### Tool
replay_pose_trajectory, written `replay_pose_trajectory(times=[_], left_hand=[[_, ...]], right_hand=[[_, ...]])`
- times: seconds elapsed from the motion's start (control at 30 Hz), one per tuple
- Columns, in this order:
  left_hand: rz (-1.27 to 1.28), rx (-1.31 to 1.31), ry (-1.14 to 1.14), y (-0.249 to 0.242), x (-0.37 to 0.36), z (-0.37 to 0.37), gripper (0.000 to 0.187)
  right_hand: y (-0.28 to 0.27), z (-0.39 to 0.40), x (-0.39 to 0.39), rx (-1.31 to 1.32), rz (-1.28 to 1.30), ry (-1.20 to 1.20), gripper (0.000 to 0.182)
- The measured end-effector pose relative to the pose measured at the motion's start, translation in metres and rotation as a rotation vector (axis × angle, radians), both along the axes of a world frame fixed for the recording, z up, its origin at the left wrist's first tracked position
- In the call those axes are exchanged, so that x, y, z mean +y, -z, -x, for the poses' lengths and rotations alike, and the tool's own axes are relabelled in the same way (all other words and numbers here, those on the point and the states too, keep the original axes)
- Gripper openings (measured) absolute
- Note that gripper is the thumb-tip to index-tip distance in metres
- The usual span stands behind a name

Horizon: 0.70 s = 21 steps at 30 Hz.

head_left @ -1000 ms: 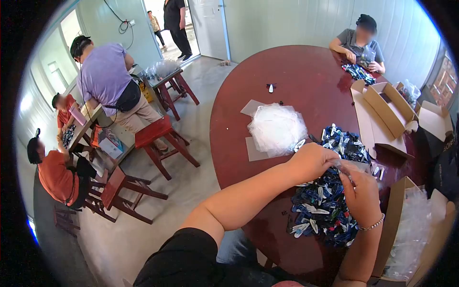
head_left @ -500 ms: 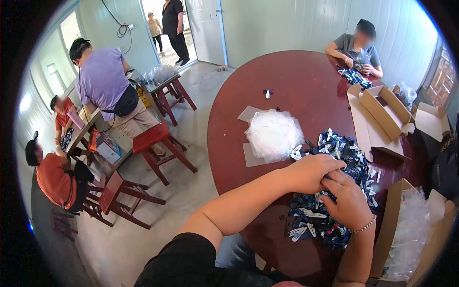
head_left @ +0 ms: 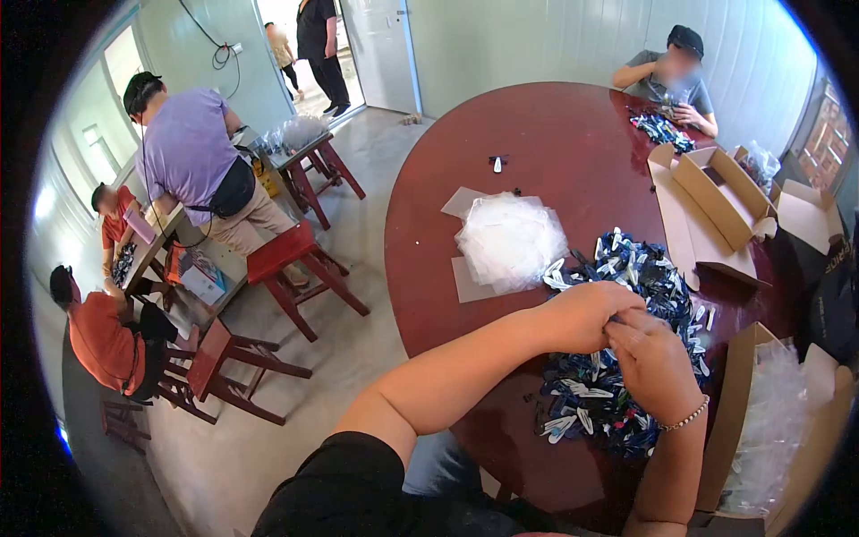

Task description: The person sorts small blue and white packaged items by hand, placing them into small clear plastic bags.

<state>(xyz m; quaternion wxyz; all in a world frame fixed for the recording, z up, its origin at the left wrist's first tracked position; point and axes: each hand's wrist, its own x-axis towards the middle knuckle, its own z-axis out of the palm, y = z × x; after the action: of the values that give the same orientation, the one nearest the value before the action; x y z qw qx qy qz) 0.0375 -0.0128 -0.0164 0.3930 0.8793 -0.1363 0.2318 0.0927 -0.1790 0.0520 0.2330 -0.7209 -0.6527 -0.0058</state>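
A heap of small dark blue and silver-white hair clips (head_left: 582, 421) is spread on the round dark red table (head_left: 447, 224). Above this heap, my left hand (head_left: 591, 318) is closed with its fingers turned down and away from view. My right hand (head_left: 658, 367), with a beaded bracelet at the wrist, meets it at the fingertips and is closed too. Whatever lies between the fingers is hidden. Left of the heap is a stack of clear plastic bags (head_left: 510, 242). One single clip (head_left: 497, 165) lies farther back.
An open cardboard box (head_left: 738, 421) with plastic bags stands at my right, and more open cardboard boxes (head_left: 716, 197) lie behind it. A person (head_left: 671, 89) sits across the table by another clip pile. Red stools (head_left: 286, 255) and other people are at the left.
My hands have come closer together, the right fingers now pressed against the left ones. The person across has raised one hand towards the head.
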Motion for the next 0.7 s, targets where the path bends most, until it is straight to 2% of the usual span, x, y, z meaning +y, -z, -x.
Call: replay_pose_trajectory(times=[0.07,0.13,0.2,0.27,0.3,0.4,0.47,0.57,0.6,0.67,0.7], left_hand=[[0.008,-0.026,-0.010,-0.004,0.000,0.001,0.045],[0.020,-0.047,-0.020,-0.007,0.002,0.001,0.045],[0.039,0.067,-0.023,-0.006,0.003,0.001,0.037],[0.068,0.059,-0.111,-0.001,0.006,0.000,0.029],[0.116,0.049,-0.121,-0.003,0.009,0.001,0.022],[0.227,0.059,-0.315,0.000,0.021,-0.001,0.023],[0.309,0.050,-0.414,-0.001,0.025,0.000,0.025],[0.365,0.064,-0.425,0.008,0.036,-0.007,0.026],[0.394,0.085,-0.420,0.010,0.036,-0.008,0.026],[0.424,0.107,-0.411,0.012,0.036,-0.009,0.026],[0.427,0.092,-0.391,0.015,0.036,-0.010,0.026]], right_hand=[[-0.003,0.000,0.002,0.001,-0.100,-0.028,0.016],[-0.002,-0.001,-0.001,0.052,-0.087,-0.022,0.018],[-0.002,-0.002,-0.003,0.115,-0.064,-0.014,0.021],[-0.009,-0.004,-0.008,0.152,-0.068,0.004,0.029],[-0.008,-0.006,-0.010,0.031,-0.146,0.000,0.038],[-0.013,-0.005,-0.012,0.043,-0.136,0.129,0.044],[-0.013,-0.002,-0.012,0.038,-0.081,0.110,0.043],[-0.003,0.007,-0.005,0.024,0.071,-0.013,0.040],[-0.001,0.014,-0.002,0.075,0.140,-0.038,0.042],[0.022,0.022,0.006,-0.025,0.109,-0.200,0.046],[0.028,0.028,0.011,-0.023,0.219,-0.248,0.049]])
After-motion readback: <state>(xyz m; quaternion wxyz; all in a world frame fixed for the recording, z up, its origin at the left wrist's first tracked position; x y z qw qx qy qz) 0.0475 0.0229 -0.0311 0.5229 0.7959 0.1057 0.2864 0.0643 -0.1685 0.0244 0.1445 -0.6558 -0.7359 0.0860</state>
